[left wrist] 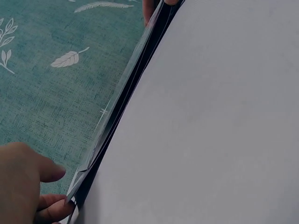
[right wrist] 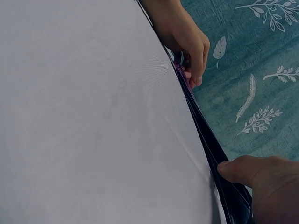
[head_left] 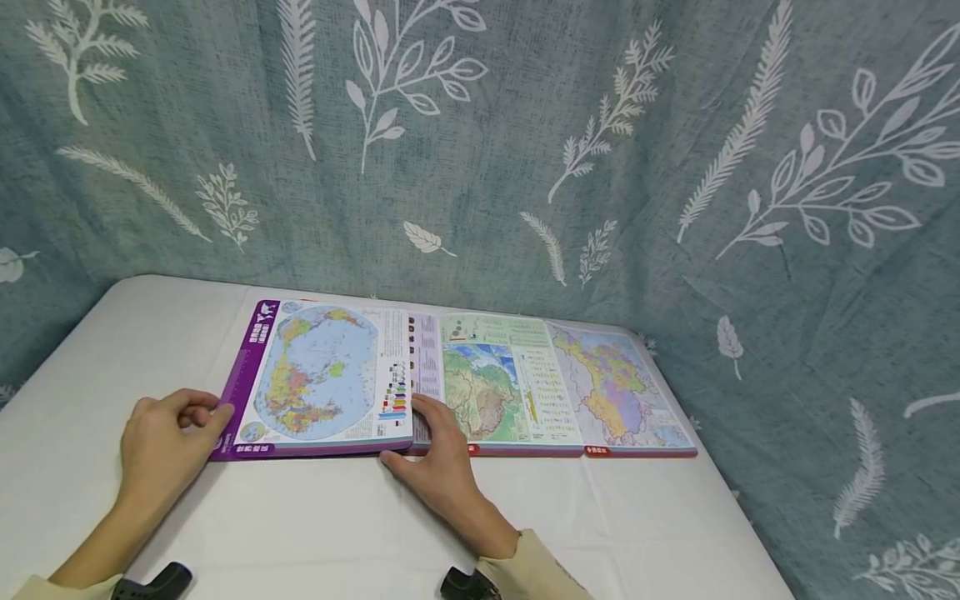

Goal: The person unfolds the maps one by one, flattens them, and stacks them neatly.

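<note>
On the white table lies a world map sheet [head_left: 318, 375] with a purple left border, atop a layered stack. My left hand [head_left: 168, 429] pinches its near left corner, some fingers curled at the edge. At the near right corner my right hand [head_left: 442, 467] grips the sheet's side, thumb along the front edge and fingers over the right edge. In the left wrist view, the left hand [left wrist: 28, 182] has fingertips at the sheet's edge. The right wrist view shows the right hand's thumb [right wrist: 238, 170] against the dark layered edge, with the left hand [right wrist: 189, 42] farther along it.
Right of the world map, a green relief map panel [head_left: 495, 383] and a multicoloured political map panel [head_left: 622, 383] lie flat, partly covered on the left. White cloth covers the table [head_left: 300, 525]. A green leaf-patterned curtain [head_left: 480, 208] hangs behind and beside it.
</note>
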The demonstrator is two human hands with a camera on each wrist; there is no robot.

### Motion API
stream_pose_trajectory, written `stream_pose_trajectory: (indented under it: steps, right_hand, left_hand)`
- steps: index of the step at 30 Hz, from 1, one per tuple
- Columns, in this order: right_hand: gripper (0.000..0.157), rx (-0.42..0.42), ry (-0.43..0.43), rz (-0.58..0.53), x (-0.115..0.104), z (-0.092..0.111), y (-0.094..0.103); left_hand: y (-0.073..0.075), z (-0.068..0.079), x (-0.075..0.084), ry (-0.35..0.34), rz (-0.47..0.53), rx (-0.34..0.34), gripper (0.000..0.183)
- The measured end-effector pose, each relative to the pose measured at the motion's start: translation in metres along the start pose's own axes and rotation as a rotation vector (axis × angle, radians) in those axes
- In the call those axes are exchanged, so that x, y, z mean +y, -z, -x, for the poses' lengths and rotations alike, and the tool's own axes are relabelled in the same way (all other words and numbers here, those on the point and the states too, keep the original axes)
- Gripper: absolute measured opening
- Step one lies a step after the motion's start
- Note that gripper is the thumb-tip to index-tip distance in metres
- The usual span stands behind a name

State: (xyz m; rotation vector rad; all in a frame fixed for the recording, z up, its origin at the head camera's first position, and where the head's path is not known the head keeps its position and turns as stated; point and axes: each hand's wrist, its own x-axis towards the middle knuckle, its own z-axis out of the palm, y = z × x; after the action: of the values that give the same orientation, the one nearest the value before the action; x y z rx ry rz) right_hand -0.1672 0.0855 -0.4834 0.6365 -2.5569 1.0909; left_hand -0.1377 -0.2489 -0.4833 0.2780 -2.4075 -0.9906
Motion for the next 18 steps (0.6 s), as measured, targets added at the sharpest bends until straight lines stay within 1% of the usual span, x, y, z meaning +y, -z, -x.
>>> stream_pose_trajectory:
  steps: [9, 13, 18]
  right_hand:
    - [0.076, 0.006, -0.038, -0.001, 0.006, 0.003, 0.008]
    - [0.076, 0.016, -0.036, 0.001, 0.01, 0.004, 0.012]
    - [0.078, 0.013, -0.041, -0.014, 0.013, 0.005, 0.016]
  left_hand:
    - [-0.005, 0.003, 0.0, -0.119, -0.006, -0.069, 0.038]
    - [-0.008, 0.004, 0.001, -0.166, 0.001, -0.088, 0.044]
    - [-0.01, 0.004, 0.003, -0.203, 0.006, -0.116, 0.051]
